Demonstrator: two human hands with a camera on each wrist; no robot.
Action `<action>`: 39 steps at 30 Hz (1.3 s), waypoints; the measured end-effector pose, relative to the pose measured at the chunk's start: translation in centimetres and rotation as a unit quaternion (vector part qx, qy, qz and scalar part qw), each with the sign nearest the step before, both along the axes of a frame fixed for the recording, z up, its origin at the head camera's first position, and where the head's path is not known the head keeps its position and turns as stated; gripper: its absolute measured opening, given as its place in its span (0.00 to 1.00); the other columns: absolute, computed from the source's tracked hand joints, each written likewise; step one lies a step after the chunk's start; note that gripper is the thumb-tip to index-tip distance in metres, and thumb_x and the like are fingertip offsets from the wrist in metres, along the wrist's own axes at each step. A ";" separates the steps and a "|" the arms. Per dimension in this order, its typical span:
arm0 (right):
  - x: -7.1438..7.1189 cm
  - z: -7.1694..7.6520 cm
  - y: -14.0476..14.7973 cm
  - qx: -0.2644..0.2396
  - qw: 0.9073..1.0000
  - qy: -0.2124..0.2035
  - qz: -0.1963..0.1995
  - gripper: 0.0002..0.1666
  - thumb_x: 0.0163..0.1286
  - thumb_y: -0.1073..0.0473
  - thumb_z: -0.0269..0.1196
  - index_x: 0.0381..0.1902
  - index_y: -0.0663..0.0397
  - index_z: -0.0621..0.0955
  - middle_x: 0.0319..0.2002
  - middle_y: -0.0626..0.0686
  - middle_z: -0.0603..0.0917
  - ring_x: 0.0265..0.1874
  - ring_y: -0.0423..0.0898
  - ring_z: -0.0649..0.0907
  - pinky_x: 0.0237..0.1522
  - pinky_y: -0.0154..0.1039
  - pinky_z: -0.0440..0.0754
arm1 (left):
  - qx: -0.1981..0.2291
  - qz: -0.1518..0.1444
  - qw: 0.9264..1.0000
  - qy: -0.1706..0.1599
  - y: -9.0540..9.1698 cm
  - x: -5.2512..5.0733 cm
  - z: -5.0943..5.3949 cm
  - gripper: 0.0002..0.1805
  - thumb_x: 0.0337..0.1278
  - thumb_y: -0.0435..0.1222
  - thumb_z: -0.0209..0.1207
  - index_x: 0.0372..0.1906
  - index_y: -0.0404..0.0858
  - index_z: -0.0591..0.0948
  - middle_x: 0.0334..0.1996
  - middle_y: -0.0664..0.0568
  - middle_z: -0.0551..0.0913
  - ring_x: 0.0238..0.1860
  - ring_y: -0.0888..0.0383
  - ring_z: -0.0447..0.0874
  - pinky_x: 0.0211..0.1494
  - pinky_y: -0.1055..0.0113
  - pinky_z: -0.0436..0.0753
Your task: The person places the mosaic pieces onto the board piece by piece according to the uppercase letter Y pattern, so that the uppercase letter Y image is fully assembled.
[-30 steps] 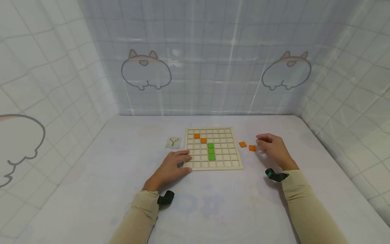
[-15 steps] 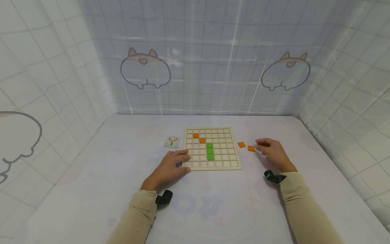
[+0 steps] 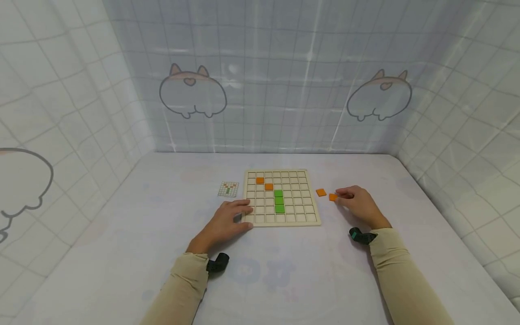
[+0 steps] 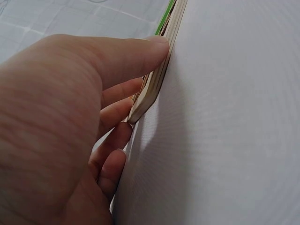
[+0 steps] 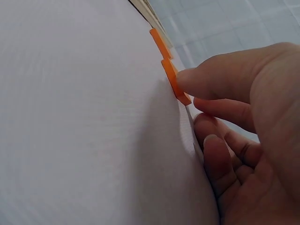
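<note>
A pale wooden grid board (image 3: 298,207) lies flat on the table. Three green square tiles (image 3: 279,208) form a column in it, with two orange tiles (image 3: 260,180) running diagonally up to the left. My left hand (image 3: 225,222) rests on the board's near left corner, its thumb on the edge and fingertips on the left cells. To the right of the board lie two loose orange tiles. My right hand (image 3: 360,206) is at the nearer orange tile (image 5: 171,78), the thumb touching it. The farther orange tile (image 3: 321,192) lies untouched, closer to the board.
A small card (image 3: 228,189) printed with a coloured grid pattern lies left of the board. White table surface (image 3: 260,271) spreads around the hands. Tiled-pattern curtains with cartoon drawings (image 3: 194,95) stand at the back and sides.
My right hand has moved left and slightly down until its fingertips reach the nearer loose orange tile. The left hand stays on the board's corner; the head view has shifted slightly.
</note>
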State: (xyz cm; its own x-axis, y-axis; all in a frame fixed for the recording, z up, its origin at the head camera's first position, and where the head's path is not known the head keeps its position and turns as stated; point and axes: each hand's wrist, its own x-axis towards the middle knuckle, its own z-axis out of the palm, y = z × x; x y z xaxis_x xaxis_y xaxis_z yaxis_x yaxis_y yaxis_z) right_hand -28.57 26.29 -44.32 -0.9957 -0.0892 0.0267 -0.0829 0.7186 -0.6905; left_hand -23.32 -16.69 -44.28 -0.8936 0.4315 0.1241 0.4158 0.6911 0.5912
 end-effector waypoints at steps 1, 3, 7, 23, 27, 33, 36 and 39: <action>0.0 0.0 -0.1 0.005 1.000 0.001 0.001 0.24 0.71 0.55 0.64 0.60 0.62 0.81 0.55 0.63 0.78 0.55 0.59 0.77 0.57 0.56 0.74 | 0.000 0.001 1.000 -0.001 0.0 0.0 0.0 0.27 0.60 0.44 0.67 0.63 0.40 0.81 0.72 0.50 0.70 0.68 0.42 0.64 0.66 0.45 0.66; 0.0 0.1 -0.3 0.011 1.000 0.002 -0.002 0.24 0.71 0.55 0.65 0.59 0.63 0.81 0.55 0.63 0.78 0.54 0.59 0.77 0.57 0.56 0.74 | -0.001 0.002 1.000 -0.003 0.0 -0.1 -0.1 0.27 0.60 0.44 0.67 0.64 0.41 0.81 0.72 0.51 0.70 0.68 0.43 0.64 0.66 0.45 0.66; 0.1 0.2 -0.7 0.018 1.000 0.000 -0.008 0.23 0.70 0.55 0.65 0.57 0.65 0.82 0.54 0.63 0.77 0.52 0.59 0.77 0.55 0.55 0.75 | -0.007 0.002 1.000 -0.001 0.1 -0.2 -0.2 0.27 0.60 0.44 0.67 0.64 0.41 0.81 0.72 0.51 0.70 0.68 0.42 0.64 0.66 0.44 0.66; 0.3 -0.3 -0.9 0.012 0.999 0.039 -0.024 0.16 0.69 0.61 0.65 0.53 0.61 0.80 0.48 0.61 0.83 0.46 0.56 0.79 0.48 0.50 0.76 | -0.002 0.001 1.000 0.001 0.0 0.1 0.0 0.27 0.61 0.45 0.67 0.64 0.41 0.80 0.72 0.51 0.70 0.68 0.44 0.65 0.66 0.45 0.67; 0.3 -0.2 -0.8 0.005 0.998 0.045 -0.032 0.16 0.69 0.61 0.64 0.53 0.61 0.80 0.48 0.61 0.83 0.47 0.56 0.79 0.48 0.50 0.76 | -0.002 -0.001 1.000 0.001 0.0 0.0 0.1 0.27 0.61 0.44 0.67 0.64 0.41 0.80 0.72 0.51 0.70 0.68 0.44 0.65 0.66 0.46 0.67; 0.4 -0.1 -0.8 -0.008 0.998 0.052 -0.033 0.16 0.70 0.61 0.63 0.53 0.63 0.79 0.48 0.62 0.83 0.48 0.58 0.79 0.51 0.53 0.76 | -0.002 -0.002 1.000 0.004 0.1 -0.1 0.1 0.27 0.60 0.44 0.67 0.64 0.40 0.81 0.71 0.51 0.70 0.67 0.44 0.65 0.66 0.46 0.67; 0.5 -0.1 -0.9 -0.012 0.998 0.060 -0.031 0.17 0.70 0.61 0.61 0.54 0.62 0.80 0.48 0.63 0.83 0.48 0.58 0.80 0.51 0.54 0.76 | -0.001 0.000 1.000 0.003 0.0 -0.1 0.1 0.27 0.60 0.44 0.68 0.64 0.40 0.81 0.71 0.51 0.70 0.67 0.44 0.65 0.66 0.46 0.67; 0.5 -0.1 -0.9 -0.019 0.997 0.060 -0.037 0.18 0.71 0.61 0.61 0.56 0.61 0.81 0.49 0.62 0.82 0.49 0.58 0.80 0.52 0.53 0.76 | -0.003 0.001 1.000 0.002 0.0 0.0 0.0 0.27 0.60 0.44 0.67 0.63 0.41 0.81 0.71 0.51 0.70 0.67 0.43 0.65 0.66 0.45 0.67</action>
